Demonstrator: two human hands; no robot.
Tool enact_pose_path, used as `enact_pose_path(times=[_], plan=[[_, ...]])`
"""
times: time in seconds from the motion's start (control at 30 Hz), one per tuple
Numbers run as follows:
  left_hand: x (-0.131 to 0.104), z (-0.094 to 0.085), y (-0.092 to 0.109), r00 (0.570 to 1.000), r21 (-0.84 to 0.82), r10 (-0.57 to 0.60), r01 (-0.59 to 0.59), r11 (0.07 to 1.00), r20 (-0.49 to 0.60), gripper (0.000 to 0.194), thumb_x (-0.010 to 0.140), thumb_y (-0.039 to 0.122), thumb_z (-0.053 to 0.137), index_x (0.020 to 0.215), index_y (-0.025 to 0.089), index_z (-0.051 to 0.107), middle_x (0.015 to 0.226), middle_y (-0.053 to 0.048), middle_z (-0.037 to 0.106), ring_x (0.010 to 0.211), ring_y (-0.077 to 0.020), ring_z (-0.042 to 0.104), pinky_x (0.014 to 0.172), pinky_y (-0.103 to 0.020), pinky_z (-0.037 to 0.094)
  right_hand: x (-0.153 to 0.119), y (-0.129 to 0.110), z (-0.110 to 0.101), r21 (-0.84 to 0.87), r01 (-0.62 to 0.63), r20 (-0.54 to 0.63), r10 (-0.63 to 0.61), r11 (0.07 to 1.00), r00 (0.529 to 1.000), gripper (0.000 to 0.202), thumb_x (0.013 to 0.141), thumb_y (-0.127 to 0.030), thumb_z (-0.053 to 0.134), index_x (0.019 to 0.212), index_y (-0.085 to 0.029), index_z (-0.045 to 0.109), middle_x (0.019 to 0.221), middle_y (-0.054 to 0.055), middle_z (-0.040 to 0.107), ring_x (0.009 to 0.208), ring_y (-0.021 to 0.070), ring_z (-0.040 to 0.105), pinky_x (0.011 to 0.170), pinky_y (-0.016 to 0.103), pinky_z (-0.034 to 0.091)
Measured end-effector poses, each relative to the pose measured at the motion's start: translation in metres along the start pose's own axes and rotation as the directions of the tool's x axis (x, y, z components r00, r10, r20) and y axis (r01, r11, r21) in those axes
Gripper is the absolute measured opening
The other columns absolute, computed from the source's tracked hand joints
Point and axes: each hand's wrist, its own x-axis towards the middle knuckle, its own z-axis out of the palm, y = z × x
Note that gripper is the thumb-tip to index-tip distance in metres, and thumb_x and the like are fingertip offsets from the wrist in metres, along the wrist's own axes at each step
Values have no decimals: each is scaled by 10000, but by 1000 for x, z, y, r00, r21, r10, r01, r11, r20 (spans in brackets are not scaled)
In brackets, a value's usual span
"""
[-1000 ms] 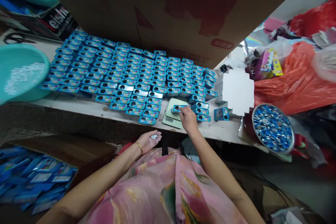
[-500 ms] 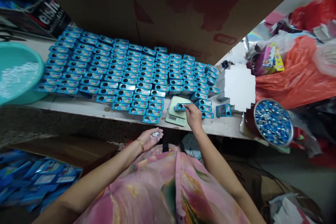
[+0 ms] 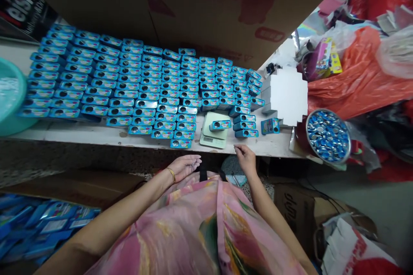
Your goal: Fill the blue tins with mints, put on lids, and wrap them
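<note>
Leftmost, a teal basin (image 3: 8, 94) sits at the bench's (image 3: 80, 134) end, partly out of frame. Beside it, rows of small blue tins (image 3: 135, 84) cover the bench top, packed edge to edge. Below the bench, bottom left, a carton of flat blue packs (image 3: 38, 227).

Left hand (image 3: 185, 166): palm up, fingers loosely curled, cupped over the lap below the bench edge; whether anything lies in the palm cannot be told. Gold bangle (image 3: 171, 174) at the wrist.

Pale green scale (image 3: 211, 136) near the bench's front edge; one blue tin (image 3: 220, 125) lies on its platform, untouched.

Right hand (image 3: 246, 157): just below the bench edge, right of the scale, fingertips pinched together; too small to tell if they hold anything.

Further right: single tin standing on end (image 3: 270, 126), white cardboard piece (image 3: 285, 94), round bowl of blue lids (image 3: 328, 135), orange plastic bag (image 3: 351, 81).
</note>
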Motion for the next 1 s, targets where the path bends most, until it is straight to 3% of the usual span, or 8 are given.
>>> enact_pose_path(times=[0.17,0.3,0.47,0.6,0.7,0.8,0.9,1.0], plan=[[0,-1,2,1000,29,1,-1,1000,-23,218,695,29,582,912,50,601,732,-100,637,609,-102,599,526,-158,484,16,-17,0,-19,104,6,-104,994,995,255,794,-284,436,922,-163,621,908,76,615,810,164,563,710,283,453],[-3,-7,1,999,7,29,-29,1000,-26,247,681,9,575,924,49,600,744,-108,641,650,-115,609,552,-168,486,41,-39,3,-118,299,14,-299,947,954,385,766,-225,473,1149,-192,496,1177,92,484,1086,196,435,855,341,407],[-7,-10,-4,995,-8,66,-67,998,-72,256,682,14,568,931,58,605,767,-114,648,665,-121,615,571,-179,493,77,-62,22,-369,433,198,-386,822,901,610,719,-159,529,1292,-194,322,1343,82,311,1232,226,238,976,400,274],[-10,-7,-7,985,29,110,-107,994,-135,268,687,26,575,950,73,603,806,-111,650,681,-122,618,575,-178,499,91,-70,29,-457,485,369,-337,746,866,489,769,-135,458,1244,-229,392,1227,68,457,1141,227,335,894,378,338],[-7,-5,-7,971,27,164,-162,986,-171,288,696,32,571,978,88,590,841,-109,647,694,-122,619,581,-184,506,100,-70,-2,-436,518,345,-395,736,852,472,779,-133,426,1243,-216,394,1174,68,492,1055,215,387,876,350,350],[1,3,-8,958,-1,203,-207,978,-201,288,707,20,551,985,86,578,834,-105,643,682,-117,618,580,-186,511,116,-63,-67,-432,498,178,-470,752,865,509,770,-129,418,1272,-186,352,1186,74,472,1052,220,379,906,351,330],[13,19,-12,948,-35,221,-235,971,-230,275,715,15,536,981,79,570,813,-101,639,662,-110,614,569,-181,511,139,-42,-132,-476,417,18,-465,775,885,493,783,-170,419,1270,-188,344,1149,78,483,1020,238,395,876,371,348],[24,41,-19,940,-64,224,-249,966,-259,240,726,23,528,957,73,570,804,-102,636,644,-106,610,541,-170,506,163,-11,-159,-540,355,30,-404,763,914,460,783,-190,437,1240,-203,378,1104,77,507,977,238,416,815,357,382]])
